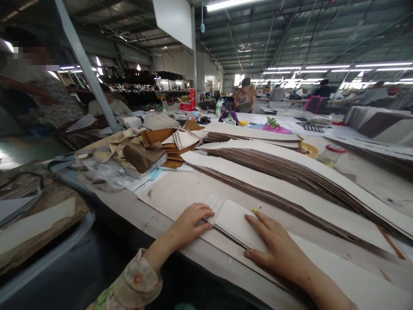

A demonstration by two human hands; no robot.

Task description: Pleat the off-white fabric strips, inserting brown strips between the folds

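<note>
White-topped stack (237, 221) of long strips lies on the tabletop (174, 189) under both hands, its length running off toward four o'clock. The hands are apart: the left hand (191, 221) touches the stack's left end with bent fingers, and I cannot tell whether it grips; the right hand (277, 241) is spread across the top, thumb near the front edge. A few layers are stepped at that left end, so the work on this stack looks only partly done. Beyond it, the nearer fanned stack (258, 181) and the farther fanned stack (280, 157) sweep from eleven o'clock round past three, their left ends already evenly stepped; these look finished, as far as shows. Brown pieces (143, 156) lie heaped toward ten o'clock, a red-lidded jar (332, 156) stands at two, and a co-worker (245, 97) is at twelve.
</note>
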